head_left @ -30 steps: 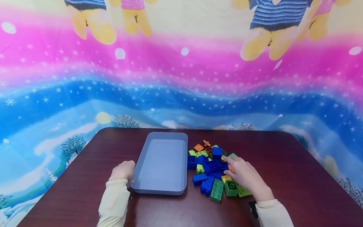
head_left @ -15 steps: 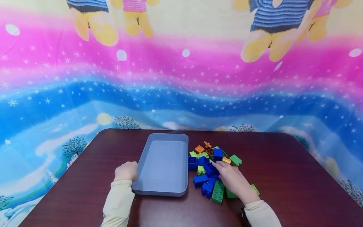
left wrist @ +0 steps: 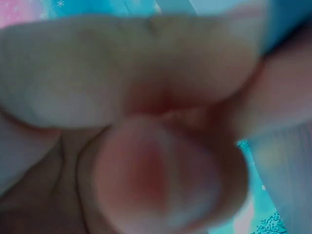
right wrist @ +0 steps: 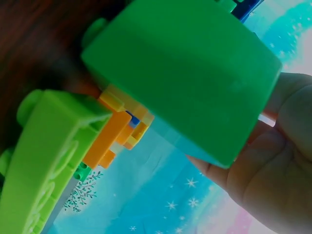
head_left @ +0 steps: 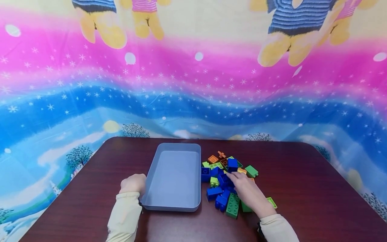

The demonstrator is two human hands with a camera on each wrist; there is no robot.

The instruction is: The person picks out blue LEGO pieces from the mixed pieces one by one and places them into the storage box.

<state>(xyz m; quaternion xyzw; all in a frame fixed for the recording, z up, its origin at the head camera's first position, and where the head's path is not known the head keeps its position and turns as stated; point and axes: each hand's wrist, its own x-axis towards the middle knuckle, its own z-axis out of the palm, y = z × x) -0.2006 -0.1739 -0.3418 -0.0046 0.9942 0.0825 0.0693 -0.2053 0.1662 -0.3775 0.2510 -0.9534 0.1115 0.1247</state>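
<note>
- We see the left hand (head_left: 133, 184) at about nine o'clock on the grey-blue rectangular tray (head_left: 169, 177), right at its side wall; the fingers are curled, but we cannot tell whether they pinch the wall.
- We find the toy building bricks (head_left: 215, 172) heaped just beside the tray, at its three o'clock.
- Our right hand (head_left: 249, 193) reaches over the heap from four o'clock, its forefinger extended to a blue brick (head_left: 223, 180) near the middle; whether the fingers grip it, we cannot tell.
- In the right wrist view we have a smooth-sided green brick (right wrist: 180, 83) partly hiding that hand's fingers.
- Around the heap we make out an orange cross-shaped piece (head_left: 222, 154) at twelve o'clock, a long studded green brick (head_left: 233, 205) at six and a lime-green brick (head_left: 271, 202) at four.
- Everything rests on a dark reddish-brown table (head_left: 169, 227), with a snowflake-printed backdrop (head_left: 193, 87) beyond at twelve o'clock.
</note>
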